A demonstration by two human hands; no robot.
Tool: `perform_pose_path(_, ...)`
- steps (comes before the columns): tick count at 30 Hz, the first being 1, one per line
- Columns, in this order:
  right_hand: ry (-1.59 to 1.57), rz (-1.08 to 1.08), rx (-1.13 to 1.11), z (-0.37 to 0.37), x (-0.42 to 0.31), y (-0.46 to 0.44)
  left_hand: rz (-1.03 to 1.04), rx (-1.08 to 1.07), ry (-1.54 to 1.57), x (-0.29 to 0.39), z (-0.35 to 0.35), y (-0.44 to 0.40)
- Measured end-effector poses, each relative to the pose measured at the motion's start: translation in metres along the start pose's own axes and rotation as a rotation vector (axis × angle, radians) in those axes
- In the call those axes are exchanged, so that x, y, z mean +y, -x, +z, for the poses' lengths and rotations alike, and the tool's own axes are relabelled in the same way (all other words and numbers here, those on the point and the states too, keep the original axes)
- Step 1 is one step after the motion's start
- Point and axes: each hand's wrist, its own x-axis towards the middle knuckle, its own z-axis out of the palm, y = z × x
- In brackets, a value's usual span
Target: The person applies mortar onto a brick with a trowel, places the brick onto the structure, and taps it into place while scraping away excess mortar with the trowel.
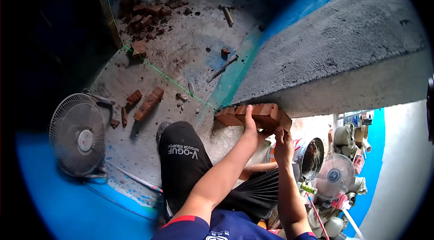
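The held bricks (264, 111) are reddish brown; the trousers (181, 135) black with white lettering, the shirt (239, 221) navy with red sleeve trim; a bright green line (181, 85) crosses the mottled grey floor (194, 27); blue paint (307, 8) edges the speckled grey slab (316, 50); one fan's hub (85, 140) is pale, the other fan's hub (333, 176) blue

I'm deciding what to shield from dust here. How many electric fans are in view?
2. One is a large fan at the left; the other is a pale fan among the clutter at the lower right. The dark edges could hide more.
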Motion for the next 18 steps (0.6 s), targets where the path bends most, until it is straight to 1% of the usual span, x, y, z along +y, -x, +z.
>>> perform_pose_path(2, 0.013, -0.014, 0.010, 0.006, 0.004, -0.007, -0.036, 0.012, 0.022, 0.004, -0.002, -0.009)
perform_pose_path(4, -0.012, -0.003, -0.003, 0.010, 0.011, -0.015, -0.032, -0.038, 0.042, 0.006, -0.006, -0.021)
perform_pose_path(6, 0.018, 0.046, -0.038, 0.009, 0.015, -0.019, -0.064, -0.048, 0.052, 0.008, -0.009, -0.033)
perform_pose_path(9, 0.043, 0.061, -0.025, 0.013, 0.021, -0.022, -0.083, -0.056, 0.087, 0.011, -0.013, -0.039)
perform_pose_path(13, 0.114, 0.041, -0.024, 0.015, 0.018, -0.024, -0.050, 0.024, 0.075, 0.013, -0.009, -0.035)
perform_pose_path(18, 0.086, 0.050, -0.043, 0.019, 0.016, -0.025, -0.092, 0.032, 0.088, 0.019, -0.013, -0.041)
